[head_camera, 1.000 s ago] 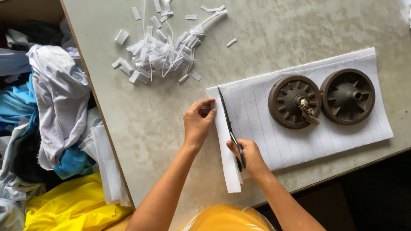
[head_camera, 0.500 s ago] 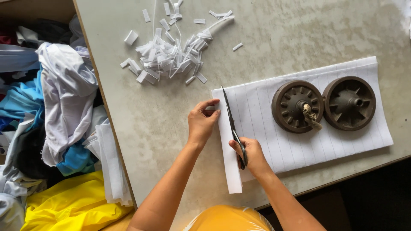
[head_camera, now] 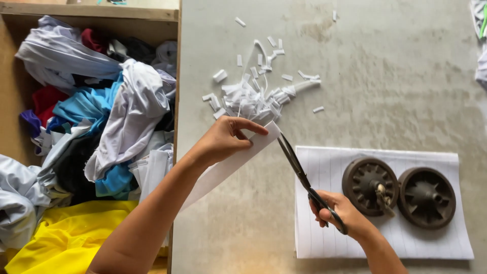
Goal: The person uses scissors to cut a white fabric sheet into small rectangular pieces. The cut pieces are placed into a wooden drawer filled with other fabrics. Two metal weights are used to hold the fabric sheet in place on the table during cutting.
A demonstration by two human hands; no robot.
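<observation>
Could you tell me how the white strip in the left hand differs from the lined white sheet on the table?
The white strip is long and narrow; the lined sheet is broad and rectangular. The strip is held up by the left hand, its end at the scissors in the right hand; the sheet lies flat under two dark round weights. Ruled lines show on the sheet, none visibly on the strip. Both are white.

Heap of cloth (head_camera: 96, 137) lay left of the table (head_camera: 395, 91), paper scraps (head_camera: 253, 96) behind the strip (head_camera: 228, 165), two wheels (head_camera: 398, 190) on the sheet (head_camera: 324, 238) at right.
</observation>
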